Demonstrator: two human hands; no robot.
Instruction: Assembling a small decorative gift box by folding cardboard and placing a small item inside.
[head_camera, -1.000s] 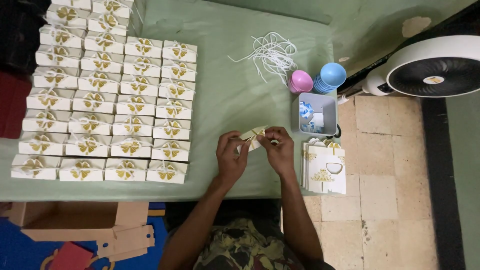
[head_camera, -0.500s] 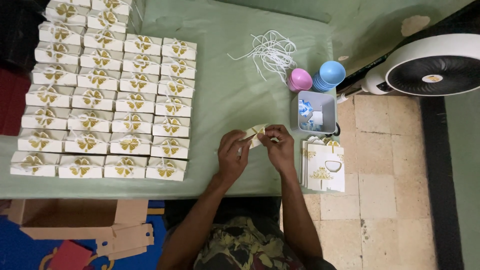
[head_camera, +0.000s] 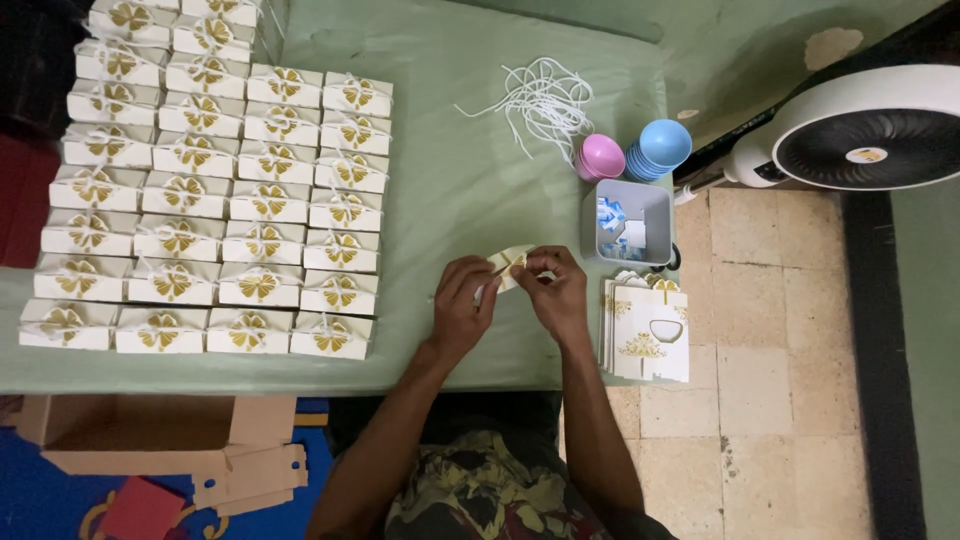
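1. A small cream paper favour box with a gold bow print (head_camera: 513, 266) is held above the pale green cloth-covered table (head_camera: 450, 180) between the left hand (head_camera: 462, 305) and the right hand (head_camera: 556, 290).
2. Rows of finished cream boxes with gold bows (head_camera: 215, 190) are laid out to the left.
3. A grey square plastic tub (head_camera: 630, 222), stacked pink bowls (head_camera: 601, 156), stacked blue bowls (head_camera: 660, 146) and loose white strings (head_camera: 545, 100) are seen beyond the hands.
4. A pile of flat cream box blanks (head_camera: 648, 330) is placed just beside the right hand.

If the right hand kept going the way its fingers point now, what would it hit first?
The right hand points up-left at the small cream box it pinches with the left hand. Past that lies bare green table cloth, as far as visible.
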